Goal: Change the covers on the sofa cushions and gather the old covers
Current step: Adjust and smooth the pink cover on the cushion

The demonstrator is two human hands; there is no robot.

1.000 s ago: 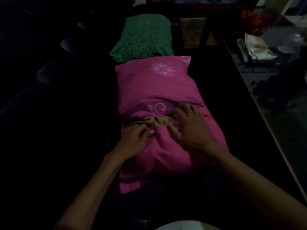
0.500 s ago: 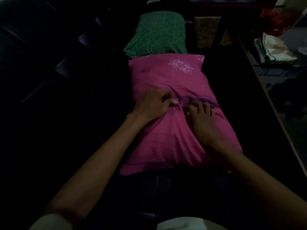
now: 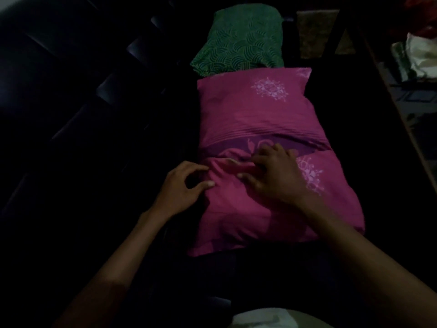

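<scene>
A cushion in a pink cover (image 3: 255, 119) with pale floral prints lies lengthwise on the dark sofa seat. The cover's near flap is folded up over a purple band across the middle. My left hand (image 3: 182, 188) sits at the cushion's left edge, thumb and fingers curved and touching the pink cloth at the flap. My right hand (image 3: 274, 176) lies spread on the flap, fingers pressing along its fold. A cushion in a green patterned cover (image 3: 241, 39) rests just beyond the pink one.
The dark tufted sofa back (image 3: 82, 102) runs along the left. The sofa's wooden front edge (image 3: 402, 119) runs down the right, with pale cloths (image 3: 418, 58) on the floor beyond it. A brownish patterned cloth (image 3: 316, 31) shows at the sofa's far end.
My left hand came back from the cushion's middle to its left edge. My right hand slid up along the flap. The purple band shows again above the folded flap.
</scene>
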